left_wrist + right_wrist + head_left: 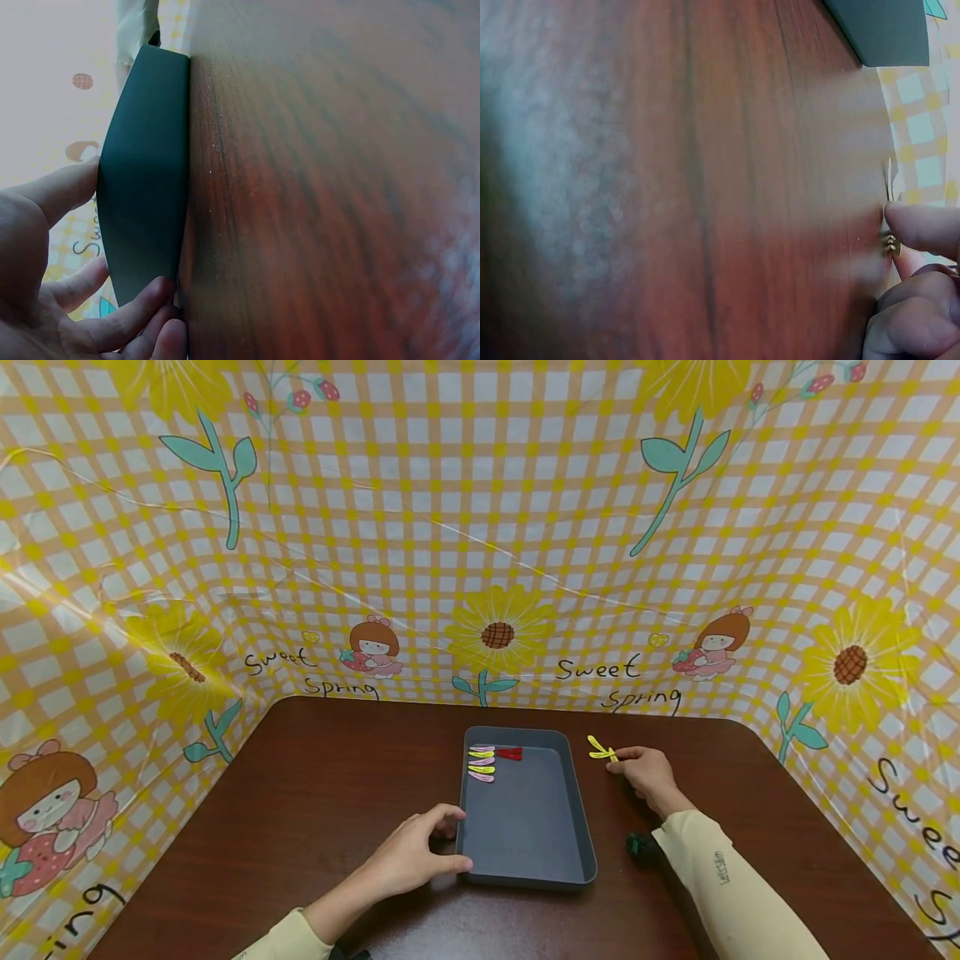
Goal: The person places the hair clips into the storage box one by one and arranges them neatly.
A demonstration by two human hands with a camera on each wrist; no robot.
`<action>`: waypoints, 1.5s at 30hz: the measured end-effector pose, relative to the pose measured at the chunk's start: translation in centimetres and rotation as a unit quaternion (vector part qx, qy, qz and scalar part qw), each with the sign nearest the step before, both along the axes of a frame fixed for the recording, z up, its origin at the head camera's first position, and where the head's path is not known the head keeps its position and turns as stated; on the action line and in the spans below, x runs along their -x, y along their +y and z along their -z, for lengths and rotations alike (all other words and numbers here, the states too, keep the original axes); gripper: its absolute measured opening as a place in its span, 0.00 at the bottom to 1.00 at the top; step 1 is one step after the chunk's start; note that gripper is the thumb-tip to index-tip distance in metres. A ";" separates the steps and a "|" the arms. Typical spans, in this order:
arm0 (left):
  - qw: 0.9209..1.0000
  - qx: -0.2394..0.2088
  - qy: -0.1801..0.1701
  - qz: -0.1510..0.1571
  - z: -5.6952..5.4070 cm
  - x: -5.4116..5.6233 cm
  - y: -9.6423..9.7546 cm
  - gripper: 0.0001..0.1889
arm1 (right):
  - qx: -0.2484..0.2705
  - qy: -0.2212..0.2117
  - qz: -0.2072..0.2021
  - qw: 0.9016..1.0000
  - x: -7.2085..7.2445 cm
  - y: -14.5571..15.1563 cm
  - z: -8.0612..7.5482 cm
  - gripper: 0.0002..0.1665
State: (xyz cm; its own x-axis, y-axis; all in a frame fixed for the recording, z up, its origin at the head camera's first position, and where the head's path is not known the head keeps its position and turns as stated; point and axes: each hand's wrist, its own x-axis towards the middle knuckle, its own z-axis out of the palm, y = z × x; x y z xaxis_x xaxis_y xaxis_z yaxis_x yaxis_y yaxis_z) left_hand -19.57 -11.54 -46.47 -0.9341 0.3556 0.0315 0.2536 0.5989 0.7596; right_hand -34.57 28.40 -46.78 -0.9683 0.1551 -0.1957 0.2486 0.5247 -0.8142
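Note:
A dark grey rectangular tray [525,827] lies on the table. My left hand [420,852] holds its left side, thumb at the rim and fingers against the outer wall [146,165]. Snap hair clips lie in the tray's far left corner: lilac ones [482,776] and yellow ones [482,769] alternate in a column, with red clips [509,753] to their right. Right of the tray, my right hand [645,772] pinches a yellow hair clip [612,755] between thumb and finger. Two other yellow hair clips [597,744] lie beside its fingertips, their ends close together.
The dark brown wooden table [337,760] has rounded far corners. A yellow checked cloth [420,560] with sunflowers and cartoon figures hangs around its back and sides. A dark strapped device [642,849] is at my right wrist, beside the light sleeve [727,868].

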 end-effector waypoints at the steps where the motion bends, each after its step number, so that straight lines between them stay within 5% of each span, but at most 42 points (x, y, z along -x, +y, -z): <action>1: 1.000 0.000 0.000 0.000 0.0 0.0 0.0 0.33 | -0.002 0.003 0.000 1.000 0.0 0.0 0.0 0.28; 23: 1.000 -0.002 0.005 -0.001 -0.2 0.0 0.0 0.32 | -0.020 0.012 0.038 0.999 -0.2 -0.1 0.2 0.21; 45: 1.000 0.001 0.005 -0.006 -0.1 -0.1 0.0 0.33 | -0.038 0.026 0.029 0.998 -0.4 -0.3 0.7 0.19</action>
State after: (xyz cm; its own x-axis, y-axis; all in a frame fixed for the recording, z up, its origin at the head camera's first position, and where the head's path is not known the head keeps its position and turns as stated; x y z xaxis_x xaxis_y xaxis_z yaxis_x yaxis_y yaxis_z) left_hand -19.51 -11.58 -46.42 -0.9377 0.3452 0.0408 0.2551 0.6036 0.7554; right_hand -34.21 28.12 -47.43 -0.9656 0.2246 -0.1313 0.2396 0.5718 -0.7846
